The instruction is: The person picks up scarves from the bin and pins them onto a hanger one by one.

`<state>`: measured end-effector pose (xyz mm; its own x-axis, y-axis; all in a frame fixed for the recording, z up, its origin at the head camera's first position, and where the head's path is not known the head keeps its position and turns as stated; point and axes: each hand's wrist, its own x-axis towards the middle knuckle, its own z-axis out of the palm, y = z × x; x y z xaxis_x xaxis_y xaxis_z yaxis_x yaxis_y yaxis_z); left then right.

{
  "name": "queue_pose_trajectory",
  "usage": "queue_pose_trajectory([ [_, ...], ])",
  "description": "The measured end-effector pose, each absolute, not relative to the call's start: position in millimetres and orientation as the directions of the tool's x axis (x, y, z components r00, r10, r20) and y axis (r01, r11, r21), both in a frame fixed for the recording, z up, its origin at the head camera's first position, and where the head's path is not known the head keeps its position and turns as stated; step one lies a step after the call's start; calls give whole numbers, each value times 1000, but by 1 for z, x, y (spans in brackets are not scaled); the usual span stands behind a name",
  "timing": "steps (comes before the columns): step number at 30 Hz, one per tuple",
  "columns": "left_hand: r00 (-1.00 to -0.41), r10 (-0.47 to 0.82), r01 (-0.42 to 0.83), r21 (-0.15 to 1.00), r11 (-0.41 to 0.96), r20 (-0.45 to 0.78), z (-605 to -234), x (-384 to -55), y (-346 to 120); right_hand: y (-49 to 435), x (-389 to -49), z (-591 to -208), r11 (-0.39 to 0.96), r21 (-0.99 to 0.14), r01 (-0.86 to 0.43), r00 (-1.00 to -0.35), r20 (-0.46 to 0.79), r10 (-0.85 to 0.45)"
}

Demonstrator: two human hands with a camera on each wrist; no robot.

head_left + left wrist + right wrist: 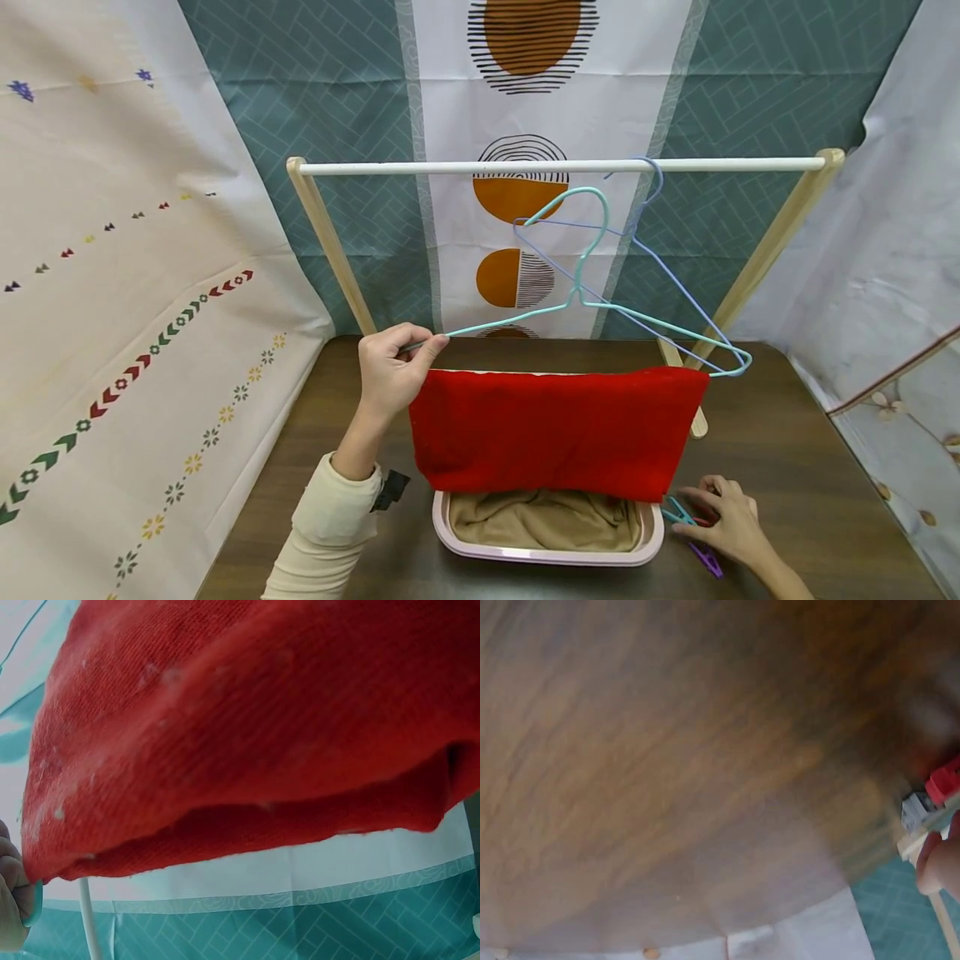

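Note:
With curled fingers my left hand grips the left end of a mint-green clothes hanger, holding it up in front of the rack. A folded red cloth drapes from the hanger's lower bar, which it hides. The same red cloth fills most of the left wrist view. To the right of the basket, my right hand hovers with spread, bent fingers over several clothespins. Among these are a blue clothespin, a red clothespin and a purple clothespin.
A pink-white basket with brown cloth stands below the red cloth. Behind, a wooden rack carries a white rod, where a blue hanger hangs. Patterned fabric surrounds the brown table.

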<state>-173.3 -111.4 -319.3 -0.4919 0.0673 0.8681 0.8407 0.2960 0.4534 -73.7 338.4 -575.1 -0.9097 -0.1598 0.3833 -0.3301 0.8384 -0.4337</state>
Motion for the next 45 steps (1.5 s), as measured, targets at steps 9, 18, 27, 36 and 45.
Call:
queue_pose_trajectory([
  [9, -509, 74, 831, 468, 299, 857, -322, -175, -109, 330, -74, -581, 853, -411, -322, -919, 354, -176],
  [18, -542, 127, 815, 482, 322, 831, -310, -174, -105, 324, -77, -585, 863, -375, -340, -894, 414, -172],
  [27, -705, 183, 703, 642, 305, 685, -286, -156, -104, 321, -80, -583, 855, -400, -331, -885, 446, -134],
  [36, -788, 260, 591, 803, 71, 557, -297, -170, -118, 317, -78, -558, 729, -645, -231, -939, 343, 6],
  [45, -811, 244, 547, 837, -7, 532, -300, -174, -119, 316, -77, -525, 649, -719, -250, -953, 302, -33],
])
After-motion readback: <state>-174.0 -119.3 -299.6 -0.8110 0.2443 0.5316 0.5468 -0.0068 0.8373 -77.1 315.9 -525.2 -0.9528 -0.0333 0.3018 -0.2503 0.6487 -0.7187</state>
